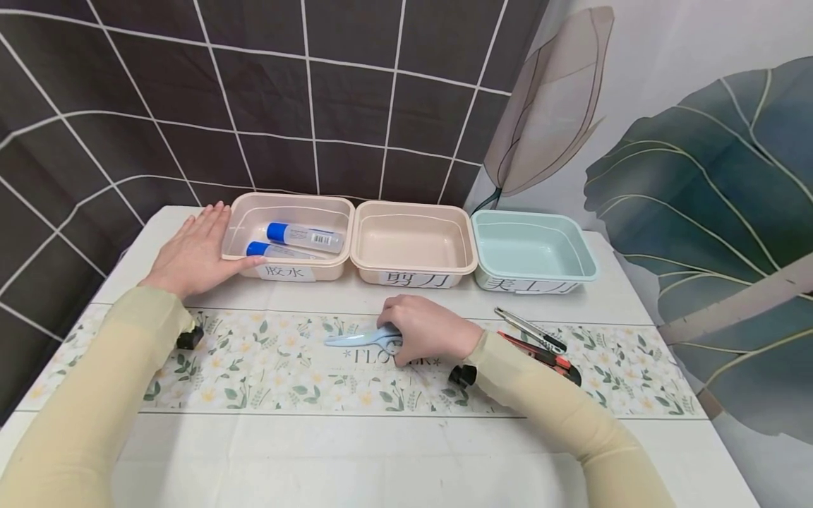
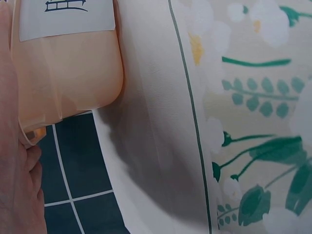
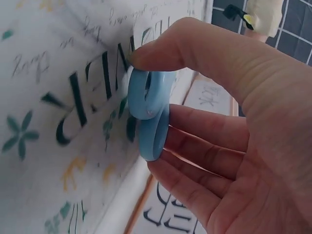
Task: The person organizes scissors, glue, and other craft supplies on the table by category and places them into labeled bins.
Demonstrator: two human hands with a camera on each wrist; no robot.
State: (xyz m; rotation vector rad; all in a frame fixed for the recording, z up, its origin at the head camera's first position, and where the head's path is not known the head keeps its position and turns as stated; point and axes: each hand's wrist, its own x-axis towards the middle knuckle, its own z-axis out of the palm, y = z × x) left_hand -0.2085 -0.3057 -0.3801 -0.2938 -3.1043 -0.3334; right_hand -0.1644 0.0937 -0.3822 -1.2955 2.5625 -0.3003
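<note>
My left hand [image 1: 193,250] rests against the left end of a peach bin [image 1: 330,270], fingers straight and thumb along its front rim. Two clear glue bottles with blue caps, the rear glue bottle [image 1: 311,237] and the front glue bottle [image 1: 279,252], lie inside that bin. Over the floral strip of the cloth, my right hand [image 1: 432,328] pinches light-blue scissors [image 1: 352,340] by the handle. In the right wrist view, the thumb presses one finger loop [image 3: 139,95] and the fingertips meet the other side. The blades point left, close over the cloth.
A second peach bin [image 1: 414,267] and a mint-green bin [image 1: 536,276] continue the row along the back, all with paper labels. Right of my right hand lie a silver utility knife [image 1: 527,328] and a red-and-black utility knife [image 1: 546,358]. A dark tiled backdrop [image 1: 267,92] stands behind.
</note>
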